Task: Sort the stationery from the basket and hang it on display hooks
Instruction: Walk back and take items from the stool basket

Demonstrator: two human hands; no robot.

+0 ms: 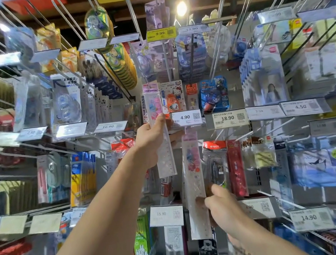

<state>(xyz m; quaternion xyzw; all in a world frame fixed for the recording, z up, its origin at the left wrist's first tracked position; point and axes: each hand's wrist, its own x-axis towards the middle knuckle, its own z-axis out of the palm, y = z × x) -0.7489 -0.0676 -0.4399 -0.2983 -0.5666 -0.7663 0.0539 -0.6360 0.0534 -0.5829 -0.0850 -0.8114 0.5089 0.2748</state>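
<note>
STOCKING THE STATIONERY WALL: A person's left hand (pixel 150 140) grips a long, clear plastic-wrapped ruler with a pink cartoon print (pixel 165 161), the thumb curled over its face. The ruler is held upright among crowded display hooks (pixel 113 77), and its top reaches just left of an orange-and-white cartoon-cat blister pack (pixel 172 97). The right hand (pixel 223 206) pinches the lower part of a second, matching clear ruler pack (pixel 191 168), which hangs below a white price tag reading 4.90 (pixel 186 117). Whether the first ruler's top sits on a hook cannot be told.
</note>
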